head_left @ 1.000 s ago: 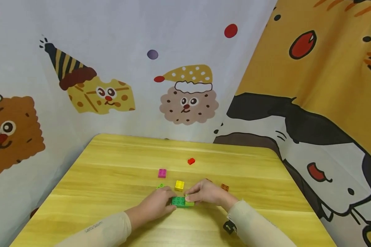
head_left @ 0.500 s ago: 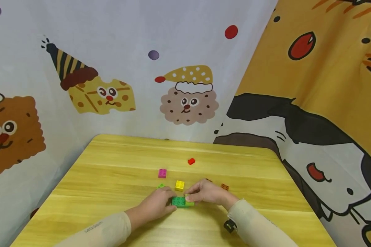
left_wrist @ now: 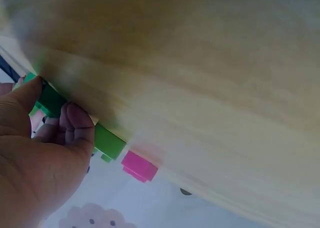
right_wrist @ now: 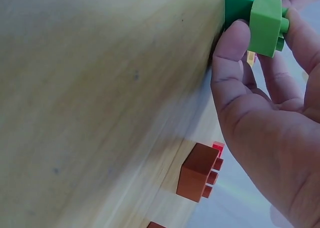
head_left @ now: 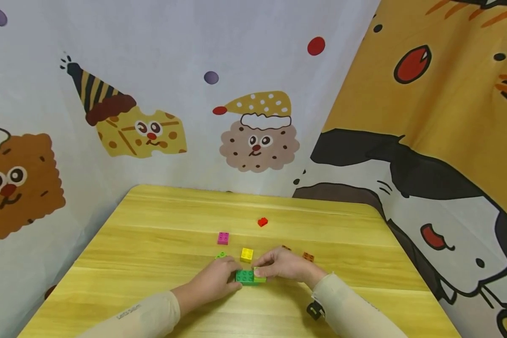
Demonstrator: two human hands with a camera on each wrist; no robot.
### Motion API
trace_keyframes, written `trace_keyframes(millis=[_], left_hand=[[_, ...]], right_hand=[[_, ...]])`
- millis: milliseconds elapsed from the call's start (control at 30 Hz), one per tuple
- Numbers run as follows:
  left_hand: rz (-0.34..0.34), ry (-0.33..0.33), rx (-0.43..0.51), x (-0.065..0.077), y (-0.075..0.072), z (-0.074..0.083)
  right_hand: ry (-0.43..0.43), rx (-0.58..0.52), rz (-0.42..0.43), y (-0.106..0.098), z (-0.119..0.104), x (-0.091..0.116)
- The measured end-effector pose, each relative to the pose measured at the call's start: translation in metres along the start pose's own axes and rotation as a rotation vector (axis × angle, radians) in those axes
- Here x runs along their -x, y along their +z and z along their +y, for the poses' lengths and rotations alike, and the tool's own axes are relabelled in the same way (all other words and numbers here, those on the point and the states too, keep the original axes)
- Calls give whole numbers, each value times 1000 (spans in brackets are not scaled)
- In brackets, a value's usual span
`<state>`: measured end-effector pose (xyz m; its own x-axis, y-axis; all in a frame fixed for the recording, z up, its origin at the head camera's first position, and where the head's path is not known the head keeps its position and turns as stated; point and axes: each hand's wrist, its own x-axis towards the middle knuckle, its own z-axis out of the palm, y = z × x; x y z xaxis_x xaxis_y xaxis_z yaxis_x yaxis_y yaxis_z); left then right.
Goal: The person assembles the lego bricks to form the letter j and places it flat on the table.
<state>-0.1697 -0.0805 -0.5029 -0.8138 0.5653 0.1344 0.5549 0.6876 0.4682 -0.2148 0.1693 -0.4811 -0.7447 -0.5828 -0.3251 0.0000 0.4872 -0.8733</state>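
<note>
My left hand (head_left: 214,280) holds the left end of a long green toy brick (head_left: 244,276), its thumb and fingers on opposite sides. A smaller light green brick (right_wrist: 265,25) is pinched by my right hand (head_left: 284,264) over the right end of that green brick (right_wrist: 239,6). Whether the two are fully pressed together I cannot tell. In the head view the right fingers partly cover the light green brick. Just beyond the left fingers lies another light green brick (head_left: 221,255), partly hidden; it also shows in the left wrist view. A yellow brick (head_left: 247,255) lies behind the hands.
A magenta brick (head_left: 223,238) and a small red brick (head_left: 263,221) lie farther back on the wooden table (head_left: 160,225). One brown brick (head_left: 308,257) is right of my right hand; another (head_left: 286,247) peeks out behind it. A black object (head_left: 315,310) sits by the right sleeve.
</note>
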Motion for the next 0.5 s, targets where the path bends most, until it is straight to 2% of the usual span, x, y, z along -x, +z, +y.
trace_keyframes(millis=[100, 167, 300, 400, 500], left_hand=[[-30, 2, 17, 2, -5, 0], [-39, 11, 17, 5, -15, -1], [66, -19, -65, 5, -41, -12], [111, -56, -148, 1, -51, -23], [41, -20, -209, -2, -48, -33]], right_hand=[[0, 3, -4, 1, 1, -1], [-4, -1, -12, 2, 2, -1], [-8, 2, -12, 2, 3, -1], [0, 10, -1, 2, 4, -1], [6, 22, 1, 1, 3, -1]])
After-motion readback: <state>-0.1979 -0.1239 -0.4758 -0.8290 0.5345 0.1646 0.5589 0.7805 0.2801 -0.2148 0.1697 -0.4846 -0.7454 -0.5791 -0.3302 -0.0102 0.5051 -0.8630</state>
